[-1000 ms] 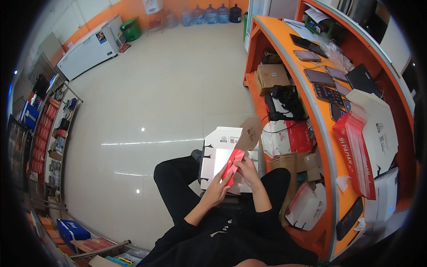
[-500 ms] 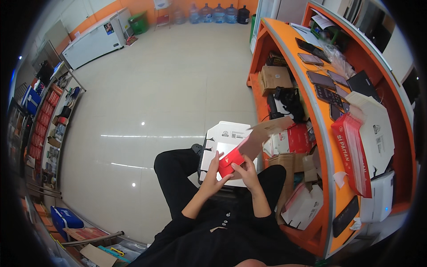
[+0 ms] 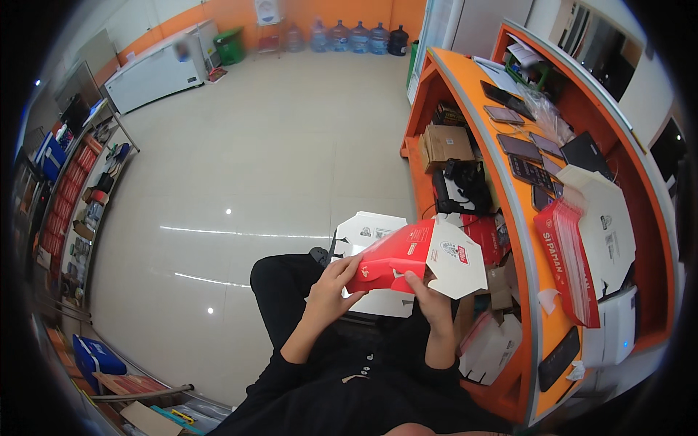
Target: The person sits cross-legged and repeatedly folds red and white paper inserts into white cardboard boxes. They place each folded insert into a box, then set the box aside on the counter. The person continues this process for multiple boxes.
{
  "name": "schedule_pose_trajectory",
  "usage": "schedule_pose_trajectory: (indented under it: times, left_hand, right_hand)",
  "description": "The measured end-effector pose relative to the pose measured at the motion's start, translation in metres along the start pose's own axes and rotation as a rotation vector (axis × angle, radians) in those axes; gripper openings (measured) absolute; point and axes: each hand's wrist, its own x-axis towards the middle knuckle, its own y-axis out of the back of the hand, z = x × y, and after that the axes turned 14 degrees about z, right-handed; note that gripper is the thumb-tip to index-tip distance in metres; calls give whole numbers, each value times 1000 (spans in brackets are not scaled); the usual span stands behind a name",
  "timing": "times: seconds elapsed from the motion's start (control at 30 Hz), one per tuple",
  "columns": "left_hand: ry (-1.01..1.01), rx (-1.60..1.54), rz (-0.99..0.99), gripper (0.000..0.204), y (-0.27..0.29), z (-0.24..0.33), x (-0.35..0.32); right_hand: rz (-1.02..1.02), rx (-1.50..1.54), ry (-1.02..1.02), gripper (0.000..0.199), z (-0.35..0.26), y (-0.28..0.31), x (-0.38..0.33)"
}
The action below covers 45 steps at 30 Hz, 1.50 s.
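Between my hands is a red and white cardboard box (image 3: 396, 251), partly folded, its white flaps spread at the right. My left hand (image 3: 331, 291) grips its red left end, thumb below and fingers along the edge. My right hand (image 3: 430, 301) is closed on the lower edge near the white flap, thumb on the red face. Under it, white flat cartons (image 3: 356, 231) lie across my lap, partly covered by the red box.
An orange counter (image 3: 476, 91) on the right holds several phones (image 3: 531, 173), a stack of red flat cartons (image 3: 563, 261) and a white device (image 3: 614, 327). Brown boxes (image 3: 447, 145) fill its lower shelf. Left stands a stocked rack (image 3: 76, 182); far off, a white chest freezer (image 3: 156, 76) and water bottles (image 3: 356, 38).
The red box has turned and opened out, so its red face and white flaps now show upward. My right hand has moved slightly right and down, my left hand slightly left.
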Motion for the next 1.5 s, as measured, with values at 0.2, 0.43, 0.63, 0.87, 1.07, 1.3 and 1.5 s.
schedule_pose_trajectory:
  times: [0.2, 0.43, 0.63, 0.87, 1.07, 1.3, 1.5]
  left_hand:
    - [4, 39, 34, 74, 13, 19, 0]
    - [112, -28, 104, 75, -6, 26, -9]
    - [261, -460, 112, 111, -15, 53, -4]
    - [203, -6, 114, 96, -125, -103, -43]
    - [520, 421, -84, 103, -154, -174, -105]
    - [561, 486, -205, 102, -172, -203, -126]
    - [518, 552, -252, 97, -166, -188, -120]
  right_hand:
    - [221, -75, 300, 27, 9, -39, -14]
    - [214, -27, 178, 23, 53, -48, -24]
    - [109, 382, 8, 31, -11, -43, -20]
    - [1062, -1336, 1125, 37, -184, 89, 12]
    - [1208, -1348, 217, 20, -221, 214, 137]
    - [1056, -1571, 141, 17, -199, 227, 185]
    - [1155, -1604, 78, 19, -180, 240, 208]
